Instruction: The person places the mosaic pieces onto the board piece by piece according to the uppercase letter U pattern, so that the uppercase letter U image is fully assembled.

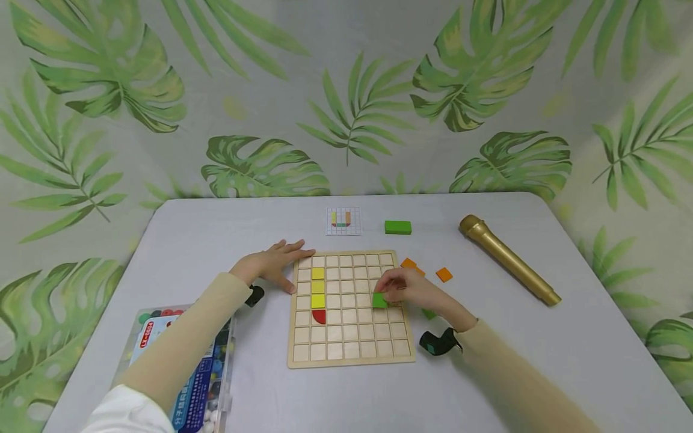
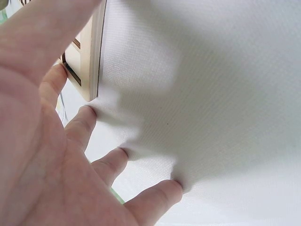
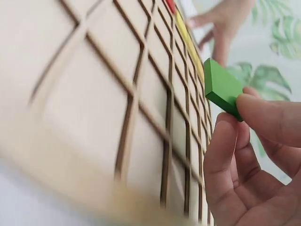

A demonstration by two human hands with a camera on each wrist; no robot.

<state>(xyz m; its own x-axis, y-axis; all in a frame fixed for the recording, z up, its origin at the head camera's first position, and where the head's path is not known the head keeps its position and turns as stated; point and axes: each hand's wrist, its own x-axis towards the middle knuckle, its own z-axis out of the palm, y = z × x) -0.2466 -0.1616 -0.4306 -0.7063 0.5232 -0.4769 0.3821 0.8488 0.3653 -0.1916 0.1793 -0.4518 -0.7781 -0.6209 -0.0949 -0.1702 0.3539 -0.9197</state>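
Between thumb and fingers, my right hand (image 1: pixel 407 287) pinches a green square tile (image 3: pixel 225 87), held over the right part of a wooden grid board (image 1: pixel 351 334). My left hand (image 1: pixel 273 264) has its fingers spread at the board's far left corner, the thumb at the left edge and a fingertip on the rim. In one column on the board's left side sit three yellow square tiles (image 1: pixel 317 287), with a red quarter-circle tile (image 1: pixel 320 316) just below them. Orange tiles (image 1: pixel 444 275) lie right of the board, and another green tile (image 1: pixel 429 313) shows partly beneath my right wrist.
Behind the board lie a small printed pattern card (image 1: pixel 343 231) and a green block (image 1: pixel 397 227). A gold microphone (image 1: pixel 509 258) rests at the right. Under my left forearm is a clear plastic case (image 1: pixel 226 385) of coloured pieces. Leaf-print cloth hangs behind the white table (image 1: pixel 260 373).
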